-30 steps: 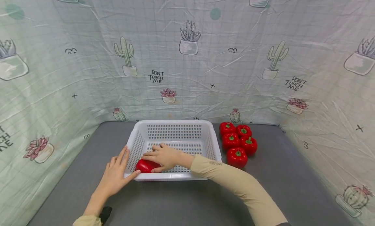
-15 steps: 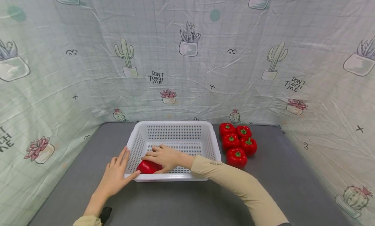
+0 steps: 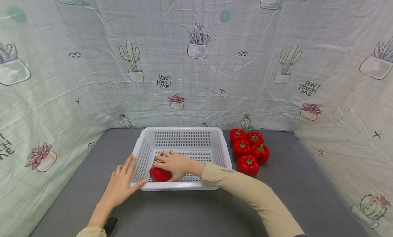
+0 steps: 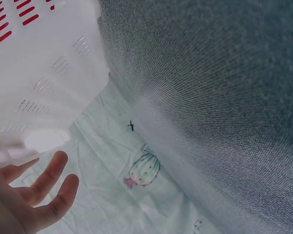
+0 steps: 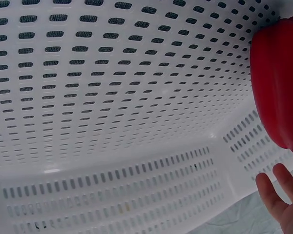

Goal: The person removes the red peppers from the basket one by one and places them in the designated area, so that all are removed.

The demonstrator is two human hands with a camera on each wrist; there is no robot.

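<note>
A white perforated plastic basket (image 3: 187, 129) stands on the dark grey table. Inside it, near the front left corner, my right hand (image 3: 176, 163) grips a red bell pepper (image 3: 159, 175) from above, fingers over its far side and thumb at its near side. The right wrist view shows the pepper's smooth red flank (image 5: 278, 87) at the right edge, with two fingertips (image 5: 267, 187) below it. My left hand (image 3: 120, 183) rests at the basket's front left corner, fingers fairly straight along the left rim and thumb at the front rim.
Right of the basket, several red bell peppers (image 3: 248, 165) with green stems stand close together on the table (image 3: 190, 213). A fabric backdrop (image 3: 196, 76) printed with potted cacti encloses the back and sides.
Inside the basket, the bell pepper has shifted a little to the right, away from the left corner, together with my right hand. My left hand stays put.
</note>
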